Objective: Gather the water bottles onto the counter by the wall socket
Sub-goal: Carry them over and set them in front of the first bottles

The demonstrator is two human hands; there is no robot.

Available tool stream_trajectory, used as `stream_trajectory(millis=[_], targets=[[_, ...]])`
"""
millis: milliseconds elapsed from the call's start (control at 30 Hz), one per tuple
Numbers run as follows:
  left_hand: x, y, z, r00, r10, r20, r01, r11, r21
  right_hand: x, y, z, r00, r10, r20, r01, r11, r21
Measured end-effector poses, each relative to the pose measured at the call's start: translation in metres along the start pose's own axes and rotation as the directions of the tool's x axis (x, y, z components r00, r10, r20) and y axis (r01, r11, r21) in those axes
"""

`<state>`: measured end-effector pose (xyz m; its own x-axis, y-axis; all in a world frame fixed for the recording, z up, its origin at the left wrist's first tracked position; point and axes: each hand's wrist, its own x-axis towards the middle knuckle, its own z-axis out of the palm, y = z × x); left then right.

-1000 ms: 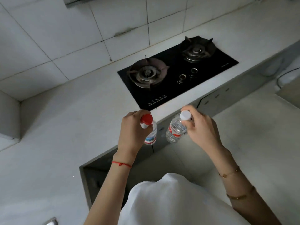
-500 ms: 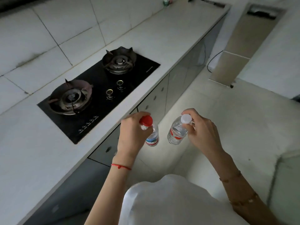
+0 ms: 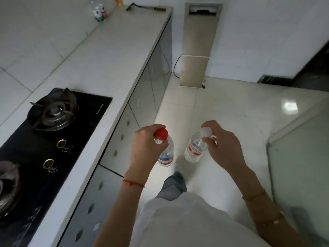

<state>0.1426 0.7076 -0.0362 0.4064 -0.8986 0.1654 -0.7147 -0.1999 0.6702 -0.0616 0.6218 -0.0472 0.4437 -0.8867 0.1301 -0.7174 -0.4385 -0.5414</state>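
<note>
My left hand (image 3: 146,148) grips a clear water bottle with a red cap (image 3: 166,154) by its neck; the bottle hangs over the floor beside the counter edge. My right hand (image 3: 224,148) holds a second clear bottle with a white cap (image 3: 195,150) the same way, a little to the right. Two more bottles (image 3: 98,12) stand at the far end of the white counter (image 3: 114,56) against the tiled wall. No wall socket shows in this view.
A black gas hob (image 3: 53,132) with two burners is set into the counter on my left. Grey cabinet fronts (image 3: 142,104) run below. A tall beige appliance (image 3: 197,45) with a black cable stands at the far wall. A dark tool (image 3: 146,8) lies at the counter's end.
The view has swung right along the counter: the hob slid left and the far counter end with two bottles came into sight. Both hands still carry their bottles, now over the floor.
</note>
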Motion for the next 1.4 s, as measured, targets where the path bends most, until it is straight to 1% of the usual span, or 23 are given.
stream_trajectory(millis=[100, 233, 367, 467, 633, 767, 867, 967, 1100, 1267, 1400], targets=[[0.058, 0.006, 0.021, 0.999, 0.017, 0.047, -0.017, 1.0, -0.013, 0.045, 0.021, -0.005, 0.997, 0.067, -0.026, -0.067, 0.998, 0.012], [0.141, 0.018, 0.045, 0.994, 0.075, 0.077, -0.072, 0.997, -0.032, 0.114, 0.045, -0.017, 0.99, 0.134, -0.05, -0.133, 0.991, 0.009], [0.223, 0.033, 0.068, 0.989, 0.136, 0.057, -0.133, 0.99, -0.051, 0.184, 0.068, -0.027, 0.983, 0.16, -0.093, -0.161, 0.987, -0.003], [0.279, 0.044, 0.085, 0.982, 0.177, 0.067, -0.173, 0.984, -0.051, 0.232, 0.085, -0.033, 0.976, 0.185, -0.117, -0.185, 0.983, 0.016], [0.362, 0.058, 0.114, 0.977, 0.192, 0.095, -0.19, 0.981, -0.03, 0.31, 0.116, -0.042, 0.973, 0.198, -0.119, -0.199, 0.98, 0.0], [0.424, 0.064, 0.142, 0.98, 0.168, 0.104, -0.165, 0.986, -0.036, 0.379, 0.145, -0.046, 0.978, 0.178, -0.108, -0.181, 0.983, -0.021], [0.469, 0.067, 0.165, 0.986, 0.143, 0.09, -0.143, 0.99, -0.011, 0.434, 0.168, -0.049, 0.988, 0.13, -0.081, -0.132, 0.991, -0.022], [0.514, 0.072, 0.185, 0.994, 0.086, 0.064, -0.088, 0.996, 0.021, 0.496, 0.189, -0.054, 0.996, 0.071, -0.047, -0.071, 0.997, -0.003], [0.576, 0.083, 0.206, 1.0, -0.002, -0.005, 0.003, 0.999, 0.052, 0.584, 0.217, -0.063, 0.999, -0.051, -0.009, 0.051, 0.999, -0.009], [0.647, 0.095, 0.22, 0.98, -0.129, -0.15, 0.135, 0.99, 0.029, 0.689, 0.237, -0.061, 0.975, -0.216, 0.049, 0.216, 0.976, -0.005], [0.695, 0.094, 0.22, 0.958, -0.158, -0.24, 0.176, 0.983, 0.055, 0.764, 0.238, -0.051, 0.939, -0.329, 0.101, 0.325, 0.944, 0.047]])
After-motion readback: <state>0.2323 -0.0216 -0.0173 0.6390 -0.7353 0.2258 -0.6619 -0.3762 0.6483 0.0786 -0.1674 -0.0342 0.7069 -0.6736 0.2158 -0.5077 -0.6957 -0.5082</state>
